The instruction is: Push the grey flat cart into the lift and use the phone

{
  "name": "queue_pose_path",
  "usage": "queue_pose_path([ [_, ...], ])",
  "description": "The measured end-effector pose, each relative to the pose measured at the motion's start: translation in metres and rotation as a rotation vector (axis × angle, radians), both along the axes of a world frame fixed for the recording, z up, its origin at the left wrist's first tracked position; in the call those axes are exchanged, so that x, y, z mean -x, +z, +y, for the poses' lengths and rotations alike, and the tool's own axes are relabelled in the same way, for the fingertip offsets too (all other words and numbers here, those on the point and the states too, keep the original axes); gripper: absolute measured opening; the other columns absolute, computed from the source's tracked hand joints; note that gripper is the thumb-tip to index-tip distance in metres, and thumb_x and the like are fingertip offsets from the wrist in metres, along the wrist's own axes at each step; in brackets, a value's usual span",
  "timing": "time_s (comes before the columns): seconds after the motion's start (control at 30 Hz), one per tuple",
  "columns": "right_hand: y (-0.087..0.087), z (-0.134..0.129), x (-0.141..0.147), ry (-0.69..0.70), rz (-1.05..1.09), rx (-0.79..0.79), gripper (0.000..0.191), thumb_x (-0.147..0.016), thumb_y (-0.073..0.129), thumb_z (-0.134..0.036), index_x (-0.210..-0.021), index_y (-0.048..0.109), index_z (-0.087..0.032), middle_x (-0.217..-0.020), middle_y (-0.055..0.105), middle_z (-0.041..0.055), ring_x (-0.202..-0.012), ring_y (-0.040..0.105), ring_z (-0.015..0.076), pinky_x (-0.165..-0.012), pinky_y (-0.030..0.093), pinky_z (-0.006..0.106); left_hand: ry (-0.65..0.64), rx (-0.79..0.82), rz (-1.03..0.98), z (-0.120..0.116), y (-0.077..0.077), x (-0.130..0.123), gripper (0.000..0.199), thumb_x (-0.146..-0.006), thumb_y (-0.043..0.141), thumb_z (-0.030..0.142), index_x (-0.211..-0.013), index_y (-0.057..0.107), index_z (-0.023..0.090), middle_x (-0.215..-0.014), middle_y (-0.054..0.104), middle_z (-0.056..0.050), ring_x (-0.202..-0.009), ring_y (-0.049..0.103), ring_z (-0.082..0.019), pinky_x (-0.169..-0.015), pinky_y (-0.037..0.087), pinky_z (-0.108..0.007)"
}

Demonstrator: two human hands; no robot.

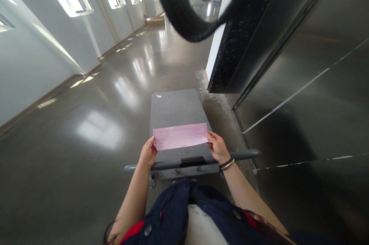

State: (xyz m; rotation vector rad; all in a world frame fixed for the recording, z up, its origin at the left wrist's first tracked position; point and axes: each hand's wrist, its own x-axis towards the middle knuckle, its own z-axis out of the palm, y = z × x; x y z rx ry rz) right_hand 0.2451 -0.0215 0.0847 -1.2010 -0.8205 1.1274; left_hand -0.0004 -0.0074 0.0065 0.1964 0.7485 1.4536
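A wide pink paper slip [181, 136] with small holes along its short edges is stretched flat between my two hands. My left hand [149, 153] pinches its left end, and my right hand [217, 147], with bracelets at the wrist, pinches its right end. The print on the slip is too small to read. Beneath it lies the grey platform of a cart [177, 106], with a small white scrap [158, 96] near its far left corner. The cart's grey handle bar [245, 154] runs crosswise just below my hands.
Large metal doors [305, 122] stand close on the right, beside a black-edged wall end [223, 60]. A white wall with windows [115, 18] runs along the left. Farther off on the shiny floor [115, 114] are brown boxes [155, 21]. A blurred black strap [190, 26] hangs at the top.
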Motion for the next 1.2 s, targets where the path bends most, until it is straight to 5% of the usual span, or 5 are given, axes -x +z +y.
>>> queue_pose_path([
  [1.2,-0.0011,0.0007,-0.0008,0.01,-0.043,-0.009,0.043,-0.039,0.08,-0.042,-0.063,0.058,-0.013,-0.054,0.046,-0.0023,-0.044,0.028,0.0031,-0.04,0.02,0.018,0.031,-0.018,0.017,0.0014,-0.0051,-0.0008,0.01,-0.084,0.054,0.014,-0.081,0.061,0.008,-0.072,0.064,-0.003,-0.057,0.057,-0.008,-0.055,0.049,-0.019],
])
